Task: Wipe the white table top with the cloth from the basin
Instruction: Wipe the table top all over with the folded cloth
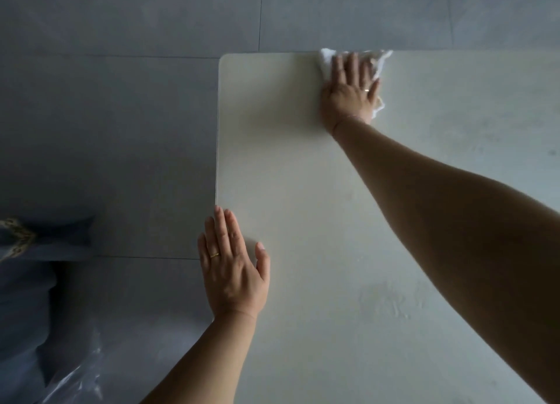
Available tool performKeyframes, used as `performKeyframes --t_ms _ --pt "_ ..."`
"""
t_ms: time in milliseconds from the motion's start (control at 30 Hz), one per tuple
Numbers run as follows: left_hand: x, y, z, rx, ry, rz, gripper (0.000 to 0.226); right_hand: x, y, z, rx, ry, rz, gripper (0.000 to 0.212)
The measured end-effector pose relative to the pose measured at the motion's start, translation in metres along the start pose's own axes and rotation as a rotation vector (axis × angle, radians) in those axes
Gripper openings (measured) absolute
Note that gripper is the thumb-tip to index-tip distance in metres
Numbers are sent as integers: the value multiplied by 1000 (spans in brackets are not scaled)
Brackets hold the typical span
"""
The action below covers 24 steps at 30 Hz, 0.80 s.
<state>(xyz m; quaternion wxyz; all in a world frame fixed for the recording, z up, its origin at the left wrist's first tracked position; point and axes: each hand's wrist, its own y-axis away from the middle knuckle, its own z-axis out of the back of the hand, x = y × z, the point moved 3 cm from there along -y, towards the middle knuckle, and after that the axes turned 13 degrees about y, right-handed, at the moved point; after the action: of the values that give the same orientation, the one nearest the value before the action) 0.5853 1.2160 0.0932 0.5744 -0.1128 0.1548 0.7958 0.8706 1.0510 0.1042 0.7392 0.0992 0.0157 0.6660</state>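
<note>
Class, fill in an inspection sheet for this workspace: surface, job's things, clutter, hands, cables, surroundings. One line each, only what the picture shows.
Surface: white table top, bare apart from the cloth and hands; faint streaks on the near right part.
Job's things: white cloth at the far edge, under the right hand; basin not in view.
Clutter: nothing seen on the table.
Hands: right hand flat, pressing the cloth; left hand flat on the table's left edge, fingers straight, holding nothing.
Cables: nothing seen.
Surroundings: grey tiled floor; dark fabric and clear plastic at lower left.
</note>
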Motion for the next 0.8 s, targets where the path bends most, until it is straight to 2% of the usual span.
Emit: performKeyframes --t_ms 100,167,233,367,467,567,667,733,800 --pt "1 0 -1 -9 1 -5 69 42 25 -8 1 28 315 54" --pt "1 0 -1 -12 -2 -15 69 33 27 -5 16 36 433 51" --pt "3 0 -2 -13 -2 -14 70 0 21 1 10 16 361 50" --pt "-1 0 -1 1 -18 0 71 -88 27 5 -14 41 1 52" --pt "-4 1 4 -29 -31 -11 69 -85 46 1 10 14 -84 55" --pt "-27 13 3 -58 22 -79 66 -34 86 -11 -3 -7 90 59" --pt "-51 37 -11 18 80 -176 66 -1 129 -23 4 15 342 55" --pt "-53 47 -18 53 72 -190 66 -14 133 -22 17 10 424 52" --pt "-48 49 -21 45 56 -199 67 -45 126 -18 5 15 402 51"
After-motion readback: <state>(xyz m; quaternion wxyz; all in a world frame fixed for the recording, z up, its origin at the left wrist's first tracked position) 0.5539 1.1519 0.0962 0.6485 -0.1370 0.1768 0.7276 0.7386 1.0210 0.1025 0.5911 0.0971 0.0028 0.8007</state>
